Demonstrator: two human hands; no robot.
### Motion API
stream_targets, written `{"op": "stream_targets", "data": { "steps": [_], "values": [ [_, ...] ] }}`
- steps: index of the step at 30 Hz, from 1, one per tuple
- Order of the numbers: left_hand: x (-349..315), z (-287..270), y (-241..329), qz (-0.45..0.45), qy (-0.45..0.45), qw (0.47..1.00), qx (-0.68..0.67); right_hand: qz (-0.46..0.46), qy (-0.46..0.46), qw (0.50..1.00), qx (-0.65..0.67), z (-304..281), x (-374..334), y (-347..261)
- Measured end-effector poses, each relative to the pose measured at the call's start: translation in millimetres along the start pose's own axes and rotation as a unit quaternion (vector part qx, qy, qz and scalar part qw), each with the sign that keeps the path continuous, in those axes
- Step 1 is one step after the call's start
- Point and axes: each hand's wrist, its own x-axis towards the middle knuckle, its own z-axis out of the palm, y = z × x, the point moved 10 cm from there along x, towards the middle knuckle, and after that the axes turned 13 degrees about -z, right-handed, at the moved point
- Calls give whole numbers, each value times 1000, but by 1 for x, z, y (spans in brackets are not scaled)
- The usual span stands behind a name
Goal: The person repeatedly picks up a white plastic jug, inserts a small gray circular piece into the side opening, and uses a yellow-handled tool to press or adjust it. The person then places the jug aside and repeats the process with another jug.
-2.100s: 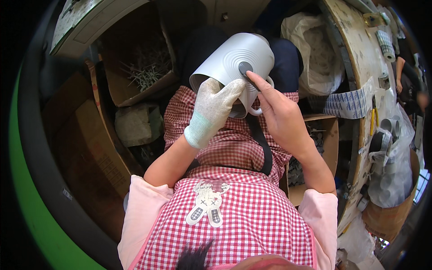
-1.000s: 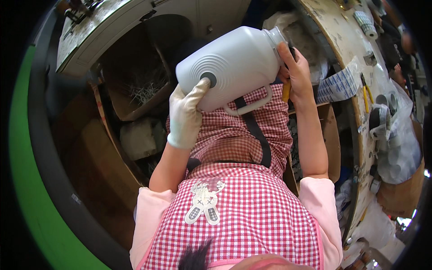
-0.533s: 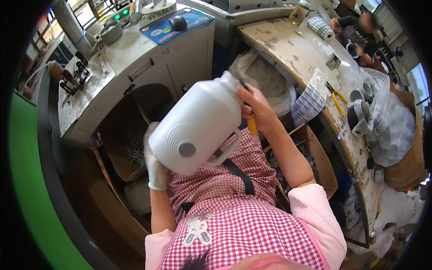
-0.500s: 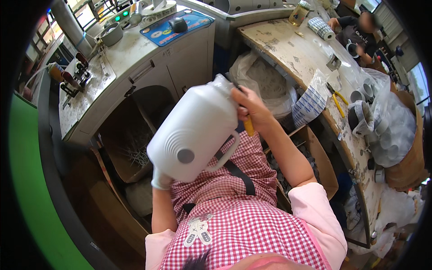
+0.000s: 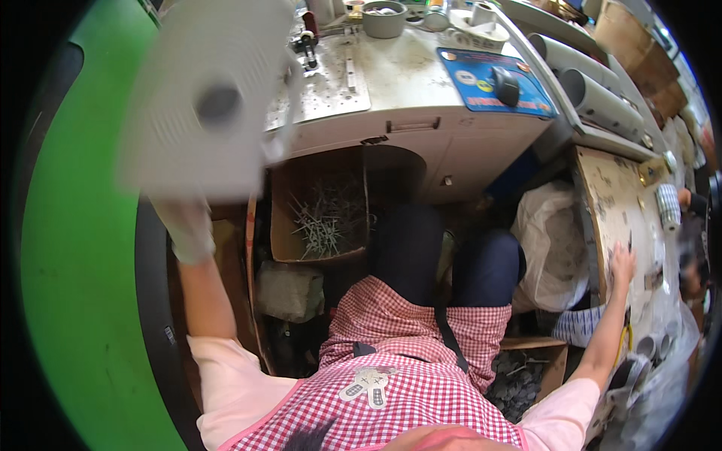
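Observation:
A pale grey plastic jug (image 5: 177,143), smeared by motion, hangs at the upper left over the corner of the white workbench. It has a dark round spot, ribbed rings and a side handle. My left hand (image 5: 188,229), in a whitish glove, holds the jug at its lower end; the jug hides the fingertips. Out to the right, my right hand (image 5: 623,263) is over the wooden table (image 5: 605,184). Its bare fingers look closed beside a thin dark piece, too small to name.
Ahead, the white workbench (image 5: 410,83) bears a blue mat (image 5: 481,79) and a grey bowl (image 5: 383,21). Beneath it, a cardboard box (image 5: 282,233) contains thin grey strips. A plastic bag (image 5: 538,240) stands by my knee; a box of grey pieces (image 5: 519,379) is at my right.
The jug has swung from before my lap to the upper left with my left hand. My right hand has left the jug's neck for the right-hand table. The view has turned left.

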Motion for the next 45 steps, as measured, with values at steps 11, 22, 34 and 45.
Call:
{"op": "stream_targets", "data": {
  "steps": [11, 22, 34, 45],
  "values": [
    [235, 253, -97, -190, -125, 973, 36, -375, 143, 799, 447, -199, -250, -418],
    [204, 286, -156, -225, -262, 929, -129, -352, 165, 848, 361, -182, -258, -428],
    [170, 275, -114, -256, -371, 854, -261, -357, 252, 816, 379, -184, -265, -419],
    [-167, 79, -33, -416, -133, 806, -400, -118, 164, 781, 591, -174, -321, -279]
  ]
}}
